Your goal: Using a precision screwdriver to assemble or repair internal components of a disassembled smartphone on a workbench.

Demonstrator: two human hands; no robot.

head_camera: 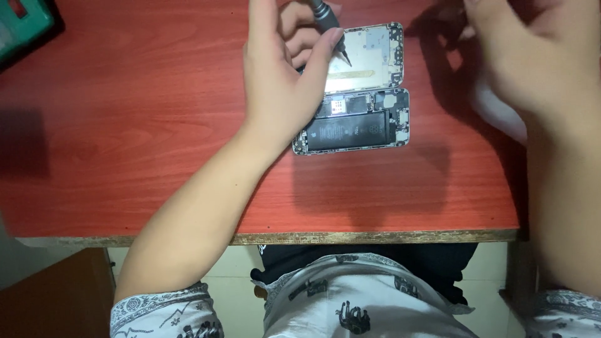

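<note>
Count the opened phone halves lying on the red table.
2. The rear half with the black battery lies nearer the table's front edge. The screen half lies just beyond it, under the screwdriver in the left hand. None seem hidden.

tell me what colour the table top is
Reddish wood-grain table top, seen in the head view.

Our left hand (285, 69) reaches forward on a bare forearm that runs up from the lower left, its wrist bent slightly and its fingers curled in a pinch with the thumb stretched up toward the fingertips. Our right hand (519, 50) hovers off to the right at about the same height, blurred, palm down with fingers loosely spread and gripping nothing we can make out. Its forearm drops straight down the right edge, well apart from the left.
</note>
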